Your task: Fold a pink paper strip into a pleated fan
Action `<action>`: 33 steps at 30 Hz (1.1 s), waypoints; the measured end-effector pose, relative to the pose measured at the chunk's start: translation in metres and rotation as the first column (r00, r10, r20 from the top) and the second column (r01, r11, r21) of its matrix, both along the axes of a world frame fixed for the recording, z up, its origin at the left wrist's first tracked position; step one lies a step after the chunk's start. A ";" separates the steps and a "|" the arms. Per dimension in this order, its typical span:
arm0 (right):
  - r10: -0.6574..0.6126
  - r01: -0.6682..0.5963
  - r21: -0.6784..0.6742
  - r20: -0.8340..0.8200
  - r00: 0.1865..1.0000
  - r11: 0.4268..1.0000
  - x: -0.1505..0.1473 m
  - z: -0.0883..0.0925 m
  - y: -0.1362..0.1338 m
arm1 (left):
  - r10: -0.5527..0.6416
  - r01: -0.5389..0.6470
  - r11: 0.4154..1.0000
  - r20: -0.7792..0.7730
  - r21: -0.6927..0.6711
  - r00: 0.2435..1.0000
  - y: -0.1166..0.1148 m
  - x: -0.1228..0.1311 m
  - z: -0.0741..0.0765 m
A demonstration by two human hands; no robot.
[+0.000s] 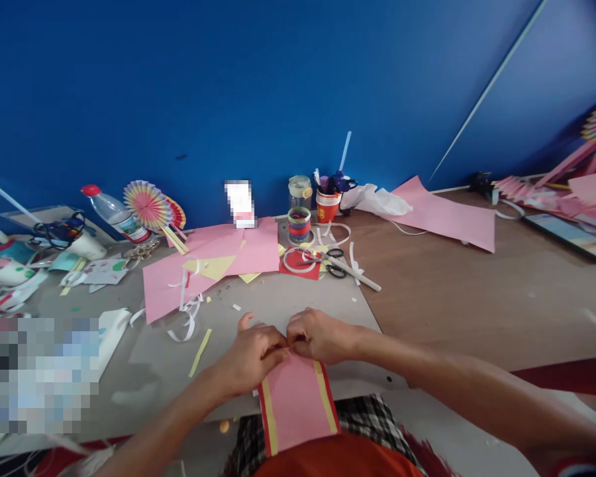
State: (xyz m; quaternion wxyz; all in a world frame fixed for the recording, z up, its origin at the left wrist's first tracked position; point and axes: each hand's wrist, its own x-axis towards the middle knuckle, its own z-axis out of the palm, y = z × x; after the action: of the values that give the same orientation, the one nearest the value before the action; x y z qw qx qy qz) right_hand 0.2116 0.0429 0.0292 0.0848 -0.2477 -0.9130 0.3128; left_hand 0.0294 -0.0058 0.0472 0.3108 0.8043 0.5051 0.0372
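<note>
A strip of pink paper (pixel 300 404) with yellow and red borders runs from the table edge down toward my lap. Its far end is pinched between the fingers of my left hand (pixel 255 358) and my right hand (pixel 318 334), which meet there side by side. Both hands are closed, and the fingers cover that end of the paper. Left of my left hand lies a thin yellow paper strip (pixel 200 353). Beyond the hands, black-handled scissors (pixel 336 262) rest by a red paper piece (pixel 302 270).
Pink sheets (pixel 261 248) lie at the back, with curled white strips (pixel 191 321) in front. A folded paper fan (pixel 149 207), a plastic bottle (pixel 114 212), a clear jar (pixel 299 205) and a red cup of tools (pixel 328 207) stand along the blue wall. A phone (pixel 571 235) lies far right.
</note>
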 end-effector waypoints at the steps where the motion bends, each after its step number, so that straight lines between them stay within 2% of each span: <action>1: 0.000 0.000 -0.016 -0.009 1.000 1.000 0.002 0.000 0.001 | 0.002 -0.002 1.000 -0.013 0.011 1.000 0.001 0.002 0.001; 7: -0.023 0.022 -0.013 -0.030 0.999 1.000 0.007 -0.009 0.006 | -0.017 0.021 0.999 -0.086 0.045 0.996 0.004 0.006 -0.001; 14: -0.015 0.015 -0.020 -0.029 0.999 1.000 0.009 -0.022 0.013 | 0.040 -0.034 0.998 -0.134 0.047 0.990 0.005 0.006 -0.004; 19: -0.048 0.049 0.004 -0.060 0.997 0.999 0.014 -0.028 0.012 | 0.118 -0.114 0.993 -0.114 0.040 0.986 0.003 0.005 -0.008; 26: -0.022 0.027 0.055 -0.092 0.995 0.998 0.014 -0.033 0.011 | 0.139 -0.129 0.989 -0.132 0.076 0.982 0.002 0.006 -0.010; 33: -0.037 0.037 -0.001 -0.133 0.990 0.999 0.019 -0.032 0.014 | 0.202 -0.199 0.978 -0.049 0.055 0.978 0.004 0.003 -0.010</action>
State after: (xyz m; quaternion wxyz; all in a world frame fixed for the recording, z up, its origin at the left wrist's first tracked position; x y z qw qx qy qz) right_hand 0.2307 0.0572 -0.0028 0.1513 -0.2433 -0.9007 0.3265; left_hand 0.0326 -0.0015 0.0371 0.2716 0.7574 0.5908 0.0592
